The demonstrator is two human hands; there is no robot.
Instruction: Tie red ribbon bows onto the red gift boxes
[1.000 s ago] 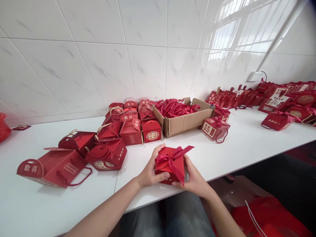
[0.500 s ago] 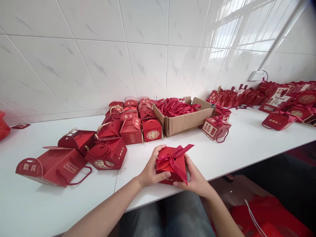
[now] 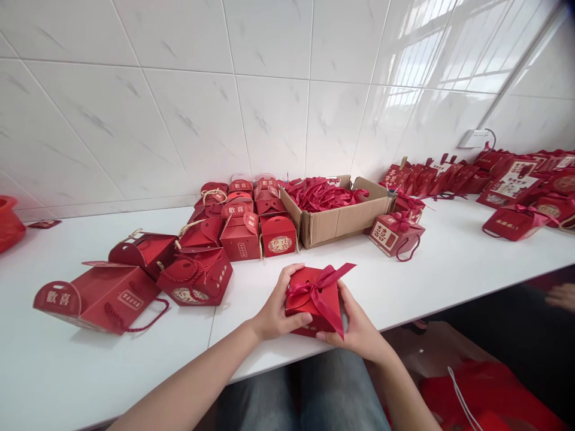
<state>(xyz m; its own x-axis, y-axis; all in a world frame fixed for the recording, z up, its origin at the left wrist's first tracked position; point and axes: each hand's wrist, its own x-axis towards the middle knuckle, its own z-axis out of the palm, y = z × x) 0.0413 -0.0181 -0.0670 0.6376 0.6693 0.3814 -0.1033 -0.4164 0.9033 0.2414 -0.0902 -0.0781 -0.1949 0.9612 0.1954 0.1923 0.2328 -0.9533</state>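
While the left hand [image 3: 275,311] grips the small red gift box [image 3: 308,302] from 9 o'clock, the right hand [image 3: 359,329] clamps it from 3, right at the bench [image 3: 440,263] edge. Further out, a cardboard box [image 3: 341,226] of ribbons sits at 12, more red boxes [image 3: 242,230] at 10.

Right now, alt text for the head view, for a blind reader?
The left hand and right hand hold a small red gift box with a ribbon bow at the edge of a white counter. Behind it: more red boxes and a cardboard box of red ribbons.
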